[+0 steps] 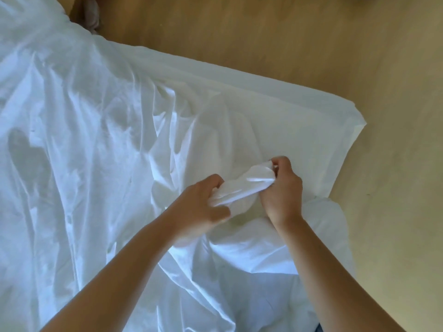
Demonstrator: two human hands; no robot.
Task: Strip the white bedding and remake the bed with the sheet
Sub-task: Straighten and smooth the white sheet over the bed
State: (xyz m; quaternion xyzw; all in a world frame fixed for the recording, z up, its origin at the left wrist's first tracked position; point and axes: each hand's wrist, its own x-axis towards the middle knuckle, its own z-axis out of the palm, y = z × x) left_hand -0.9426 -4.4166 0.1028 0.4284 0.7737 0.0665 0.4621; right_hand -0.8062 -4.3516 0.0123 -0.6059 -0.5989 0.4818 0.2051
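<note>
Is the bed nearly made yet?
Not yet. Done: the mattress corner is already covered in white. In hand: the left hand and right hand grip a bunched fold of the white sheet. Left: the sheet lies crumpled across the bed, so it seems to need spreading, smoothing and tucking.

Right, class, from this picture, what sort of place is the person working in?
Probably a bedroom: a bed draped in a crumpled white sheet, a wooden floor beside it, and the left hand and right hand gripping a bunch of that sheet.
</note>
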